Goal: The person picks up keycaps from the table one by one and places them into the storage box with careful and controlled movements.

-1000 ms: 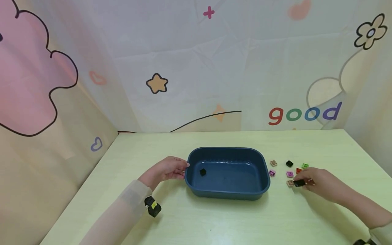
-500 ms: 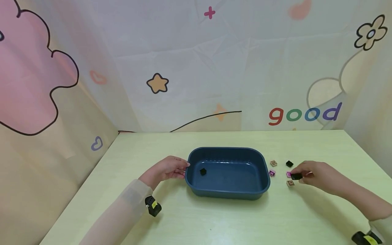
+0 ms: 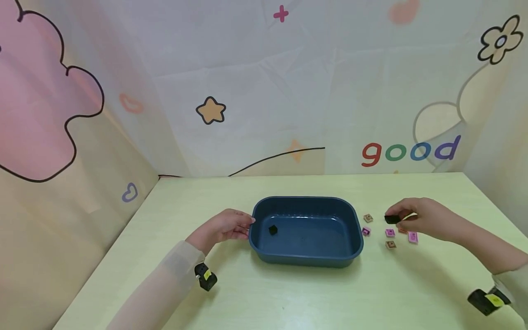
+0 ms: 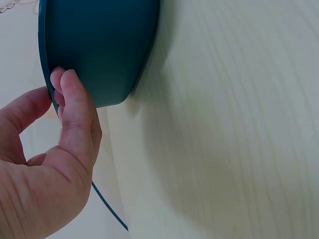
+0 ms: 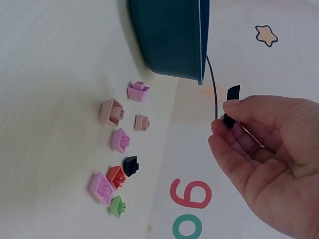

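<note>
My left hand pinches the left rim of a blue plastic basin; the left wrist view shows thumb and fingers on either side of the rim. One black keycap lies on the basin floor. Between thumb and fingertips, my right hand holds a longer black keycap above the table, right of the basin. Loose keycaps lie under and beside it: pink, beige, red, green and black. In the head view, the right hand hides the green and loose black ones.
The pale wooden table reaches back to a printed cloth backdrop, with more cloth at the left side. Each wrist carries a small black camera, such as the left one.
My right hand has moved away from me across the keycaps, still holding the black one, and uncovered the pink keycap on the right. The left hand and basin have stayed put.
</note>
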Available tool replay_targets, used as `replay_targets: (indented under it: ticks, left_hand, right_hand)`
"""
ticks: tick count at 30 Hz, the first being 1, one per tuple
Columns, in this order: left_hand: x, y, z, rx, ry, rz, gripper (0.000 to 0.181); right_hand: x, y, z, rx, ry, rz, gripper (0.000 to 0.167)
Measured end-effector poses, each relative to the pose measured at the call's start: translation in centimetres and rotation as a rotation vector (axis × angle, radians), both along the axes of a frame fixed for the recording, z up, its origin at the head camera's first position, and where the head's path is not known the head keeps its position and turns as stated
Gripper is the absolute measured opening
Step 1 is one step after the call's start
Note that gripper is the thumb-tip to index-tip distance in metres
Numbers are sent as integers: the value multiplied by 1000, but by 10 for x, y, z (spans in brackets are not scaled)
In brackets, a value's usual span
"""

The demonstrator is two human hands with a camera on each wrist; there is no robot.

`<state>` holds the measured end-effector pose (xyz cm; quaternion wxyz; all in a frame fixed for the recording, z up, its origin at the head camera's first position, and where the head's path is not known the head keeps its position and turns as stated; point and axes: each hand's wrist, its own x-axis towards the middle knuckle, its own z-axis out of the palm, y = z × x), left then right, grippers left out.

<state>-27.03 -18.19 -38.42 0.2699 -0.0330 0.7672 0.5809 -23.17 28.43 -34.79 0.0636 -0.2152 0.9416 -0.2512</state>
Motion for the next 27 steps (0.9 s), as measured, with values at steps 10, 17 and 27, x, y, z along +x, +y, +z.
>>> replay_targets:
  ticks: [10,17,27]
  left_hand:
    - [0,-1,1,3,-3,1,34]
    - [0,0,1,3,-2,7,33]
    - [-1,0,1,-2,-2,9,31]
  right_hand:
    - [-12,-20,15,-10,-28,4,35]
    - [-17,-30,26,-7,-10,16,35]
    - [-21,-41,39,-8,-18,21,36]
